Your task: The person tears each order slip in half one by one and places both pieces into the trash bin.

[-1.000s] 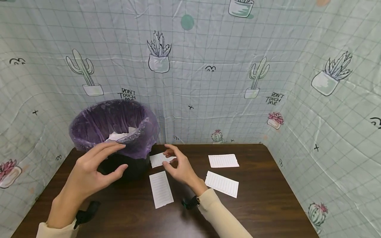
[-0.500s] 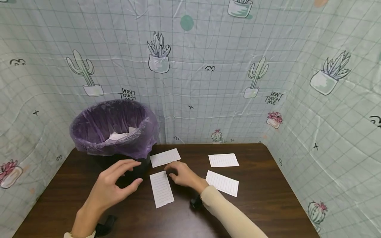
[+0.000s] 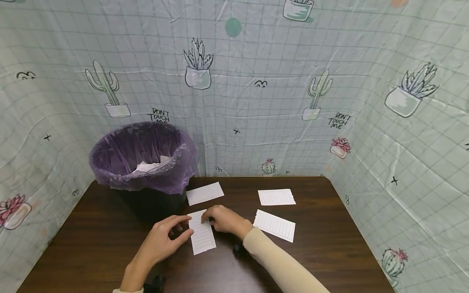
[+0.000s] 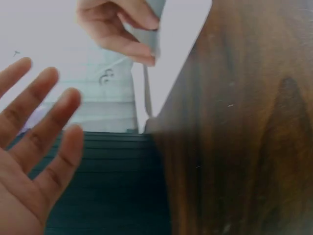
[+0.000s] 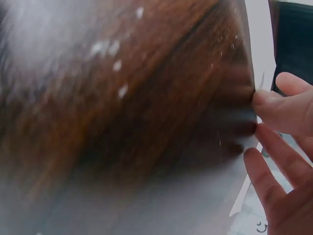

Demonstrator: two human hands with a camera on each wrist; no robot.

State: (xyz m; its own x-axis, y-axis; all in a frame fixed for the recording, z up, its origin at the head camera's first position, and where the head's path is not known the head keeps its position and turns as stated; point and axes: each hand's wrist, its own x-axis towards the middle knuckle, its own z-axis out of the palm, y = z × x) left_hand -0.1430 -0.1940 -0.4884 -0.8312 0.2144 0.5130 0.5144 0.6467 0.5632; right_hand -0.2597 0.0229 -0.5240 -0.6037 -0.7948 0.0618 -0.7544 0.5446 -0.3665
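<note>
A white lined paper slip (image 3: 203, 239) lies flat on the brown wooden table (image 3: 315, 260). At its upper right edge the fingertips of my right hand (image 3: 227, 219) touch the paper, index finger and thumb apart. My left hand (image 3: 161, 240) is at the slip's left edge, thumb and fingers spread with a gap between them. In the left wrist view the left hand (image 4: 34, 147) has loosely extended fingers and holds nothing. The right wrist view shows the right hand's fingertips (image 5: 261, 98) low against the table and the white paper (image 5: 261, 39).
A black bin (image 3: 154, 203) with a purple bag (image 3: 106, 171) stands at the back left, white papers (image 3: 146, 167) inside. Other lined slips lie behind the hands (image 3: 205, 193) and to the right (image 3: 276, 197), (image 3: 275, 226). A cactus-print curtain (image 3: 238, 101) surrounds the table.
My right hand has left the back slip beside the bin and come forward onto the nearer slip. My left hand has moved right and down from the bin's front to that slip's edge.
</note>
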